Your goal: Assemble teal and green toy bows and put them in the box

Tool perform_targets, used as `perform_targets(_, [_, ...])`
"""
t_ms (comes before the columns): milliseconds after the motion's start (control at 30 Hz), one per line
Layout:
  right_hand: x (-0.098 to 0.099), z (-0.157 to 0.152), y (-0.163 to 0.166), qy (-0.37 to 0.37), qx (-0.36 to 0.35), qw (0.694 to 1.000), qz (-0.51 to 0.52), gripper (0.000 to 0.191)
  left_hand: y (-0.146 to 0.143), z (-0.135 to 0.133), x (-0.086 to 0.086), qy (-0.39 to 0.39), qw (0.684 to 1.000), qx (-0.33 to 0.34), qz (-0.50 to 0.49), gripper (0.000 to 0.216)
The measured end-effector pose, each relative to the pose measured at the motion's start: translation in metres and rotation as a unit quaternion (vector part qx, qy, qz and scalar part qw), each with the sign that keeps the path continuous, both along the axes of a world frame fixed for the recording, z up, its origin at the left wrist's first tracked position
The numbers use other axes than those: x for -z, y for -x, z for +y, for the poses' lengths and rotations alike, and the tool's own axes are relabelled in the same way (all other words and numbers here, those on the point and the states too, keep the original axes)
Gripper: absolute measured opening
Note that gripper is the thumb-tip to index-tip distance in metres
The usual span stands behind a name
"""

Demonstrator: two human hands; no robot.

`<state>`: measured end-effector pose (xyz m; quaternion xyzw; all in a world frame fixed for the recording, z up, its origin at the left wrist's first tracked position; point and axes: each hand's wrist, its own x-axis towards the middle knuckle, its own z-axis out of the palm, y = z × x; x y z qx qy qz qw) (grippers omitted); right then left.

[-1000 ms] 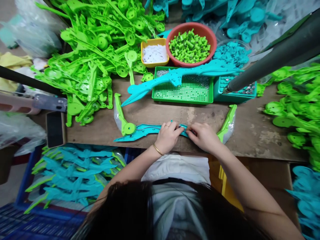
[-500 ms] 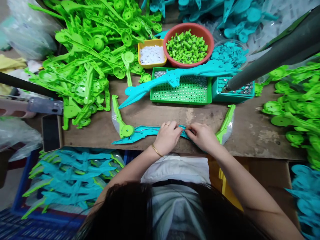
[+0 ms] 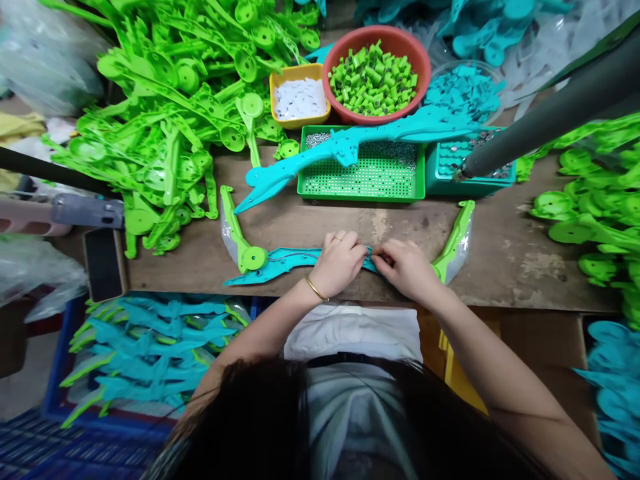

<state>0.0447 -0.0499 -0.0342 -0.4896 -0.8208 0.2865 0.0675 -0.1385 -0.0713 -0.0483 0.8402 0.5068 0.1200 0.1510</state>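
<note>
A long teal toy bow body (image 3: 280,261) with green limb ends lies along the near edge of the wooden bench (image 3: 505,260). My left hand (image 3: 339,261), with a gold bangle and a ring, is curled over its middle. My right hand (image 3: 407,267) is curled beside it, fingertips meeting those of the left on the teal part. Whatever small piece the fingers pinch is hidden. A green limb (image 3: 239,235) curves up at the left end and another green limb (image 3: 456,241) at the right end.
A second teal body (image 3: 350,148) rests across a green perforated tray (image 3: 365,175). Behind stand a red bowl of green tubes (image 3: 376,75), a yellow tub of white bits (image 3: 299,99) and a teal tray (image 3: 470,175). Green part heaps lie left (image 3: 165,120) and right (image 3: 595,213). A phone (image 3: 103,261) and a crate of finished bows (image 3: 150,347) sit at the left.
My hands stay on the middle of the teal bow body with only small finger movements. The view has tilted slightly, so everything sits a little higher in frame.
</note>
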Motion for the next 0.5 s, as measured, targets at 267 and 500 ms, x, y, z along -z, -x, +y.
perform_targets(267, [-0.0004,0.0014,-0.0007,0.002,-0.026,0.999,0.021,0.014,0.0008,-0.0021,0.0047,-0.015,0.999,-0.005,-0.03,0.022])
perform_targets(500, [0.0009,0.0008,-0.0057,-0.022,-0.052,0.997,0.045,0.015,0.0021,-0.0019,0.0065,-0.021,0.999,-0.003,-0.039,0.023])
